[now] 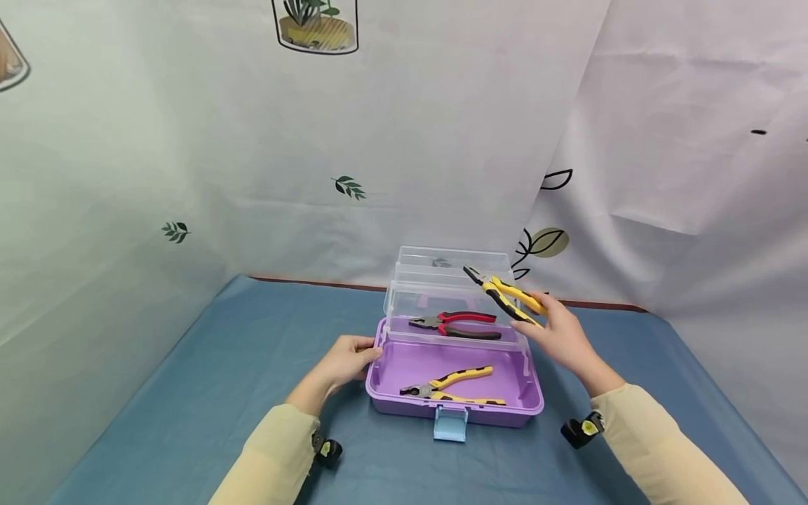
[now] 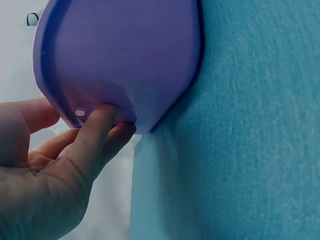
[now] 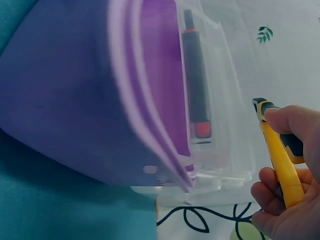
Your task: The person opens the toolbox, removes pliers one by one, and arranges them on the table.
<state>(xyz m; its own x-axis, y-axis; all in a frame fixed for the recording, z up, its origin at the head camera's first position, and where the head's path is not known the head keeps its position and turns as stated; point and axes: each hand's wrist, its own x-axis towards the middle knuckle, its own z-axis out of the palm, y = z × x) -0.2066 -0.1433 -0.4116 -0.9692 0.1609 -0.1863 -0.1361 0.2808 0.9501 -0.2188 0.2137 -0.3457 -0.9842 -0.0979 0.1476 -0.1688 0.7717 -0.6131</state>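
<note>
A purple toolbox [image 1: 404, 410] stands open on the table, a clear tray [image 1: 404, 337] raised at its back. My left hand [image 1: 344, 361] grips the box's left end; in the left wrist view the thumb is at the rim and fingers lie under it against the end wall. Above the box's right rear, my right hand [image 1: 560, 335] holds yellow-and-black pliers [image 1: 505, 298] by the handles, jaws toward the upper left. Red-and-black pliers [image 1: 461, 326] lie in the clear tray. Another yellow-handled pair of pliers [image 1: 451, 384] lies on the box's floor.
A light blue latch [image 1: 451, 424] hangs down at the box's front. The clear lid [image 1: 454, 256] leans back near the white patterned cloth wall [image 1: 284, 140]. Blue cloth [image 1: 208, 400] covers the table, and a camera is strapped to each wrist.
</note>
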